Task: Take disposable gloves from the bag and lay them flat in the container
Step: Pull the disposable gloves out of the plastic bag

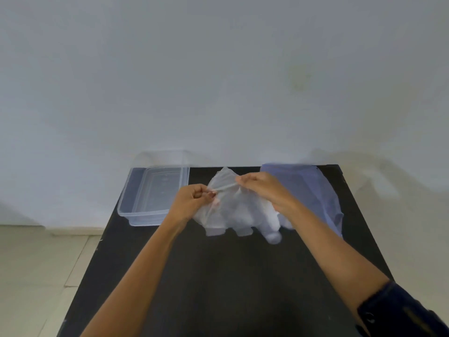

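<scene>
Thin, translucent white plastic, a disposable glove (239,210), hangs stretched between a person's two bare hands above the middle of a black rectangular table (218,288). The left hand (194,201) is clenched, pinching the glove's upper edge between thumb and fingertips, while the right hand (263,188) pinches the same edge a little farther back, its fingers curled over the film. The glove's crumpled finger stubs droop toward the tabletop below the hands; whether they touch the surface cannot be told. Both forearms reach in from the near edge of the table, the right one emerging from a dark sleeve (401,310). Just behind and to the right of the right hand, a bluish translucent plastic bag (315,190) lies slumped on the far right part of the table. On the far left corner sits a clear, rectangular plastic container (136,215), open-topped and apart from the hands, with no glove visible inside it. A plain pale wall (218,69) rises behind the table, and pale floor tiles (36,276) show to the left
</scene>
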